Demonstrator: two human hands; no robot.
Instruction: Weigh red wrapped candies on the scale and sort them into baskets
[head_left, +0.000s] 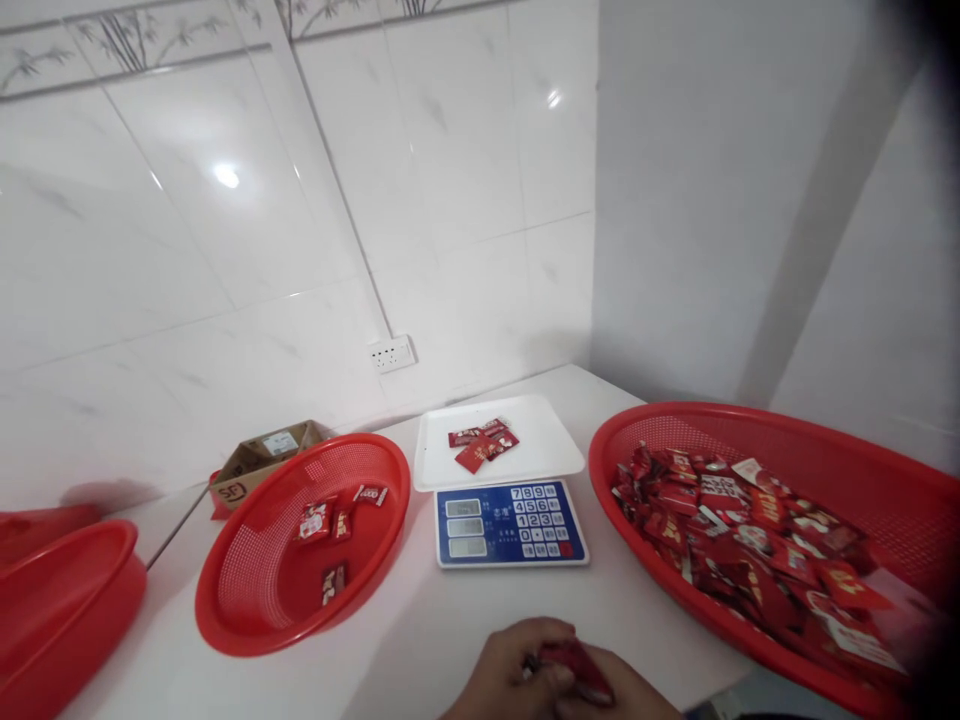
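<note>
So the red packet [581,672] is bottom centre of the frame, long axis slanting down to the right. Left hand [511,668] pinches its upper end; right hand's [626,690] fingers look closed round the lower end, so neither's nearer.

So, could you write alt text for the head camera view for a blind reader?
A person's left hand and right hand hold a red wrapped packet at a white table, before a blue digital scale with red packets on its white tray. Left of the scale, a red plastic basket holds a few packets; right, a larger basket holds a heap.
</note>
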